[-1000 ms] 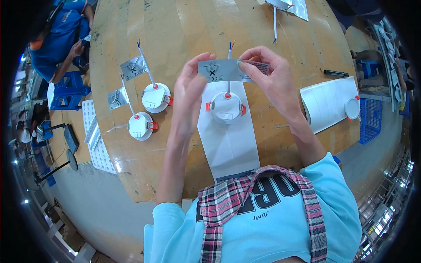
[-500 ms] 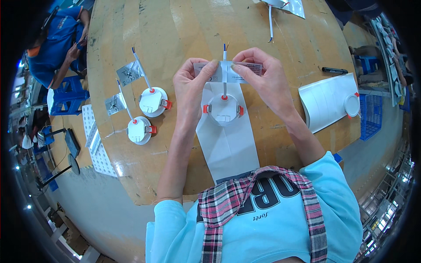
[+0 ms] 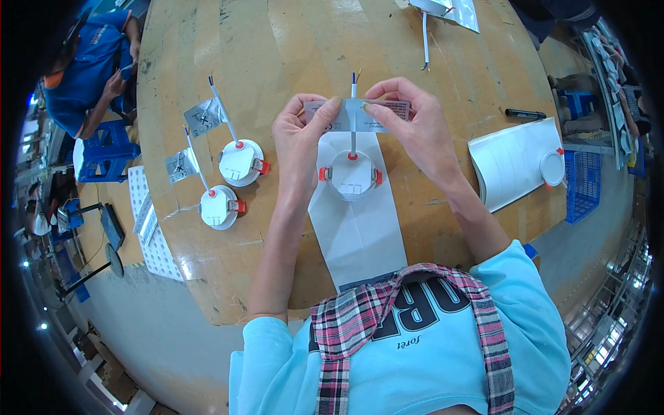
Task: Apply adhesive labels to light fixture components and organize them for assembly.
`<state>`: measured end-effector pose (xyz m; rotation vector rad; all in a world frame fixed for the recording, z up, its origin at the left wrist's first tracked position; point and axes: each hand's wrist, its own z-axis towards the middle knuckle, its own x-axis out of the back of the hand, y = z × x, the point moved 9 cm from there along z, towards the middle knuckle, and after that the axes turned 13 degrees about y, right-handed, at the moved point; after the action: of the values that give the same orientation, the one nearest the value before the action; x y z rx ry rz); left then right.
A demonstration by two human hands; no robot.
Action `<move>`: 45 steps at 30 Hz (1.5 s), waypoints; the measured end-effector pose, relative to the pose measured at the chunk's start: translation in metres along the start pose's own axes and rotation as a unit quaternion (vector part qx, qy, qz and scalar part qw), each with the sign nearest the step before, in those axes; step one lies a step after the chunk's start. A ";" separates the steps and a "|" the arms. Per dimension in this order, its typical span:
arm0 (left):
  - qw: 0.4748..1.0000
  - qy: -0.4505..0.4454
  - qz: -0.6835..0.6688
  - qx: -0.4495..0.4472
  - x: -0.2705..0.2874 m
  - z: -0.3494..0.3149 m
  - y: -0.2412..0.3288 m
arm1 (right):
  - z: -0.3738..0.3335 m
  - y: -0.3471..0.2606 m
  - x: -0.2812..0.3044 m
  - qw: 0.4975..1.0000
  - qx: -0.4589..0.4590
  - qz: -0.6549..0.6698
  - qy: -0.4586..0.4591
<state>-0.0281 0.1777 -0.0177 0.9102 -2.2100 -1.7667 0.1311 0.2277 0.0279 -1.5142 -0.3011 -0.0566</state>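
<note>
A silver label (image 3: 355, 115) stretches crosswise over the white cable (image 3: 353, 142) of a round white downlight (image 3: 351, 181). My left hand (image 3: 300, 137) pinches the label's left part between thumb and fingers. On the other side, my right hand (image 3: 420, 131) grips the right part the same way, thumb on top. Under the downlight, which has red clips at both sides, lies a long white paper sheet (image 3: 360, 238). Two similar downlights, one farther (image 3: 238, 163) and one nearer (image 3: 218, 209), rest to the left, each with a silver label folded on its cable like a flag.
At right, a white paper pad (image 3: 508, 166) carries a small round white part with red clips (image 3: 552, 168); a black marker (image 3: 525, 113) lies beyond it. A perforated white sheet (image 3: 160, 249) is at the left edge. Another person (image 3: 100, 62) sits far left. Another downlight (image 3: 434, 7) is at the far edge.
Both hands keep their pinch on the label, with only a very slight shift. The downlights on the table stay where they were.
</note>
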 end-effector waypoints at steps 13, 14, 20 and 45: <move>1.000 -0.012 -0.018 -0.004 0.001 0.002 0.000 | 0.000 0.002 -0.002 1.000 0.007 0.010 0.009; 1.000 -0.012 -0.020 -0.003 0.001 0.002 0.000 | 0.000 0.002 -0.002 1.000 0.007 0.009 0.010; 0.999 -0.023 -0.037 0.016 0.000 0.000 -0.001 | 0.001 0.006 -0.002 1.000 0.004 0.015 0.011; 0.990 -0.055 -0.106 0.074 -0.008 -0.006 -0.010 | 0.009 0.027 0.000 1.000 0.007 0.017 0.013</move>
<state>-0.0155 0.1758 -0.0231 1.1429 -2.4214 -1.7995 0.1352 0.2377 0.0022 -1.5027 -0.2550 -0.0465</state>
